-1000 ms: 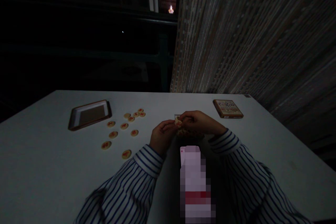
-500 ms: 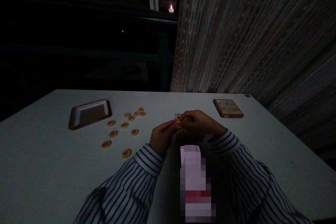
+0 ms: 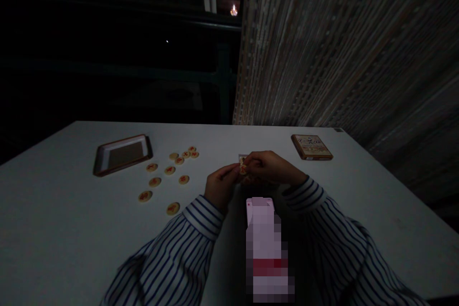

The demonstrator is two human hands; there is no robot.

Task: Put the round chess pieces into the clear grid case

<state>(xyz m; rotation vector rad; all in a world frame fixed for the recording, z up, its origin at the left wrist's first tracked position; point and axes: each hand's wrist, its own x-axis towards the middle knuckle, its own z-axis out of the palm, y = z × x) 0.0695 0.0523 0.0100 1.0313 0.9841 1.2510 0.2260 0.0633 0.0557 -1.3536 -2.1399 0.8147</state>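
Note:
Between my two hands, near the middle of the table, a round xiangqi piece [image 3: 243,169] with a red character is held up in the fingertips. My left hand [image 3: 220,185] is closed, thumb and forefinger pinching its left side. From the right, my right hand [image 3: 272,167] is also closed, its fingers at the top of the piece. Partly hidden under them is a light tray or box [image 3: 241,157] with more pieces in it. Several loose xiangqi pieces [image 3: 169,170], most with red characters facing up, are scattered left of my hands.
A shallow rectangular box part [image 3: 148,147] lies at the back left, its inside up. The flat brown printed box [image 3: 312,147] lies at the back right. A phone [image 3: 263,229], partly blurred, is in front of my hands. A string curtain [image 3: 304,48] hangs behind the white table [image 3: 64,220].
Both hands stay almost in place. The piece between the fingertips has dropped very slightly, and the right fingers have shifted a little to the left.

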